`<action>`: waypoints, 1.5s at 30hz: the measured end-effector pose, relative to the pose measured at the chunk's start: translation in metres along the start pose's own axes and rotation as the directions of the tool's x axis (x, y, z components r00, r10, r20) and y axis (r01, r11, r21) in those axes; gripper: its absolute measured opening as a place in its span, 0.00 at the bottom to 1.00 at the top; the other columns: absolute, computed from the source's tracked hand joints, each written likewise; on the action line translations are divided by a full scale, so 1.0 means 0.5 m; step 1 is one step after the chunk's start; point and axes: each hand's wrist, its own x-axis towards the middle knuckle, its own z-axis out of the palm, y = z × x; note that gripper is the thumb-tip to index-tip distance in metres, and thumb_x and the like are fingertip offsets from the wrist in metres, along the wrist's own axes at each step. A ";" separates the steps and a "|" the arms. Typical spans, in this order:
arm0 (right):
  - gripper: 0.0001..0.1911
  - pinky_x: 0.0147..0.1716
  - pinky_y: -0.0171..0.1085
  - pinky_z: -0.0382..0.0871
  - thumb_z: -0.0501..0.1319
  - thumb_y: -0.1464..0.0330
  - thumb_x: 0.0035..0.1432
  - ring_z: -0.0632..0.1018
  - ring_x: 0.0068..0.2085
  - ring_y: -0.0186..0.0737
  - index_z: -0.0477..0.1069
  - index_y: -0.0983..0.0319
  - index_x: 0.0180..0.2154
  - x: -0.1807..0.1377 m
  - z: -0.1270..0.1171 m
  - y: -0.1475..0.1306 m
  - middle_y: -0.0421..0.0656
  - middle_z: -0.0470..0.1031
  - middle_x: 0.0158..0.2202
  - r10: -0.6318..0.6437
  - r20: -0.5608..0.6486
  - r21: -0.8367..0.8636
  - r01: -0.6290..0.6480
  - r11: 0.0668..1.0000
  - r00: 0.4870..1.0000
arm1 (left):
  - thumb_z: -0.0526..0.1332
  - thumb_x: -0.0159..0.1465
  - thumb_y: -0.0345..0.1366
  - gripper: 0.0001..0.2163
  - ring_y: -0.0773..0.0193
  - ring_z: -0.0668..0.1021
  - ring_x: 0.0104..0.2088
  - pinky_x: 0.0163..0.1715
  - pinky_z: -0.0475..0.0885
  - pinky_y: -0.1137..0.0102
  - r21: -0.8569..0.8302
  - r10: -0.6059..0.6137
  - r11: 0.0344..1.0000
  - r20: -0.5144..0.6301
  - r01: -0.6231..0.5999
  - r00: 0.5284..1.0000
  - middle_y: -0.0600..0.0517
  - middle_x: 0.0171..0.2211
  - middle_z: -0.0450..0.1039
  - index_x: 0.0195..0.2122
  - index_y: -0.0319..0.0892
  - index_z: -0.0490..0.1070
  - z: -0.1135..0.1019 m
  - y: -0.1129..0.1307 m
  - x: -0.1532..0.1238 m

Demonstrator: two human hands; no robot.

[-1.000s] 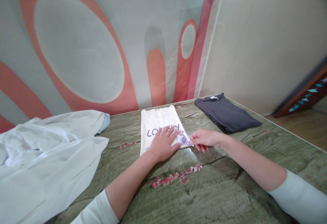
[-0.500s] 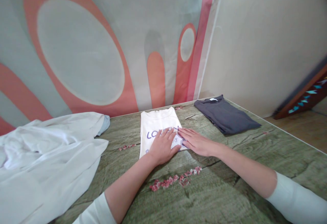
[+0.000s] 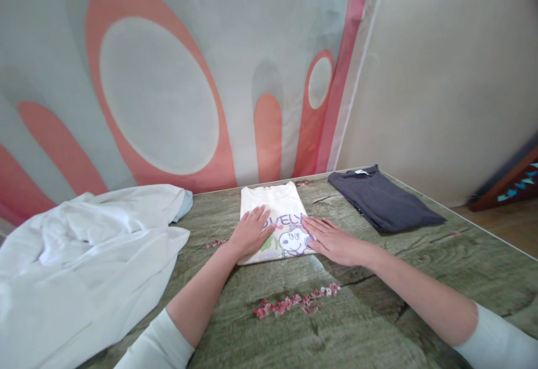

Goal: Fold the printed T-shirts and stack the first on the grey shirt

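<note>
T-shirt (image 3: pixel 275 217) is lying folded on the table (image 3: pixel 370 313). Left hand (image 3: pixel 251 230) and right hand (image 3: pixel 332 240) are pressing flat on it, fingers spread, gripping nothing.

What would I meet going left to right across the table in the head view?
crumpled white cloth heap → left hand, palm down → folded white printed T-shirt, with a hand flat on each side edge → right hand, palm down → folded dark grey T-shirt

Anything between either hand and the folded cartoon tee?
Nothing visible. Left hand lies flat on the folded tee, right hand on its right edge. Dark shirt and white heap lie well aside.
</note>
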 end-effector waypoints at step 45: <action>0.16 0.52 0.46 0.60 0.56 0.74 0.54 0.71 0.48 0.42 0.69 0.61 0.46 -0.017 -0.033 -0.079 0.46 0.73 0.45 -0.402 -0.151 -0.194 0.372 0.908 0.903 | 0.54 0.62 0.33 0.21 0.53 0.64 0.56 0.54 0.59 0.61 0.136 0.179 0.972 0.085 -0.189 0.980 0.37 0.58 0.58 0.56 0.33 0.57 -0.082 0.119 -0.114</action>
